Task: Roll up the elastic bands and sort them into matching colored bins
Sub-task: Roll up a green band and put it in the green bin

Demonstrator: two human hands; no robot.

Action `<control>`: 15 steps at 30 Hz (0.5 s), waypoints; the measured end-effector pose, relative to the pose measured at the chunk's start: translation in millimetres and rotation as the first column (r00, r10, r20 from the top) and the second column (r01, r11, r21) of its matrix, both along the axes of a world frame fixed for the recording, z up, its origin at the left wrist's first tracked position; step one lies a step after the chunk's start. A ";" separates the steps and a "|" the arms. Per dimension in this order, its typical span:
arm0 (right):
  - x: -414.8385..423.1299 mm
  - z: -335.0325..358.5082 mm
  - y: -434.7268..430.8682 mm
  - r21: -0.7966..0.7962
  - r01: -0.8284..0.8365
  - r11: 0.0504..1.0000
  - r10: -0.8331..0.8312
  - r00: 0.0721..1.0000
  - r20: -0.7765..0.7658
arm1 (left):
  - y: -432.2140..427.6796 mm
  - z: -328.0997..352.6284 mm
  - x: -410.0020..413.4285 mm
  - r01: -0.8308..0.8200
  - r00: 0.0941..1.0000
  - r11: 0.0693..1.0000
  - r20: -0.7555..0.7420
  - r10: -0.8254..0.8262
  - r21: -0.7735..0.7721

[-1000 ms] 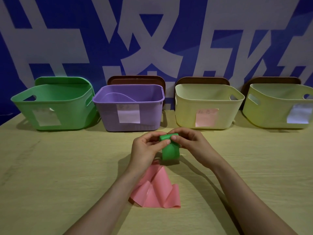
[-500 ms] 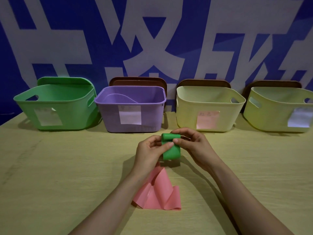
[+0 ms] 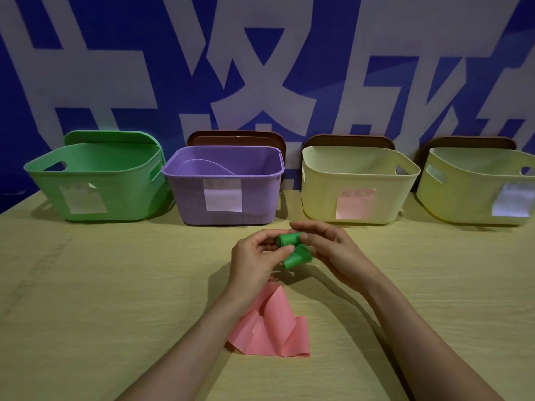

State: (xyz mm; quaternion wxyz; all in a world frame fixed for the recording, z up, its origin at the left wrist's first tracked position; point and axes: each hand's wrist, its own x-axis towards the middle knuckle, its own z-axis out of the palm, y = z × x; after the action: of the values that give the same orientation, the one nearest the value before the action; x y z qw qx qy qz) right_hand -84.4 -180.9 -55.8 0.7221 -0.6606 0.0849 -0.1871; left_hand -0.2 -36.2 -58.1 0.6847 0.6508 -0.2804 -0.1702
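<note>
A green elastic band (image 3: 293, 249), mostly rolled into a tube with a short tail hanging below, is held above the table centre. My left hand (image 3: 256, 261) pinches its left end with thumb and fingers. My right hand (image 3: 333, 250) holds its right end, fingers curved over the roll. A pink elastic band (image 3: 272, 328) lies crumpled and unrolled on the table just below my hands. At the back stand a green bin (image 3: 95, 180), a purple bin (image 3: 223, 183), a cream bin with a pink label (image 3: 359, 183) and a yellow-green bin (image 3: 477, 186).
The wooden table (image 3: 86, 314) stretches wide on both sides of my arms. Brown lids (image 3: 236, 138) lean behind the three right-hand bins, and a green lid stands behind the green one. A blue wall with white characters rises right behind the bins.
The roll has grown thicker and the hanging green tail has shortened. My hands have turned the roll a little, and the tail now slants to the right.
</note>
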 end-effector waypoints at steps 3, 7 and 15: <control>-0.3 -3.7 -1.7 -0.091 -0.018 0.996 0.017 1.000 -0.019 | 0.8 -1.3 1.7 -0.007 0.995 0.999 0.098 0.003 0.039; 0.7 -3.9 -0.9 -0.061 0.007 0.998 -0.007 1.000 0.006 | 0.4 -3.1 3.3 -0.029 0.982 0.999 0.190 0.021 0.043; 3.0 -6.0 -0.2 0.007 0.046 0.999 -0.046 0.997 0.058 | -4.6 -4.3 2.0 0.019 0.999 1.000 -0.039 -0.018 0.010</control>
State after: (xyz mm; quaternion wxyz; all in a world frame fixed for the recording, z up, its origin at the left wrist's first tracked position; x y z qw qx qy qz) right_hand -81.4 -181.1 -61.8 0.7215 -0.6509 0.0796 -0.2225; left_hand 1.8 -40.8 -62.4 0.6850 0.6484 -0.2720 -0.1909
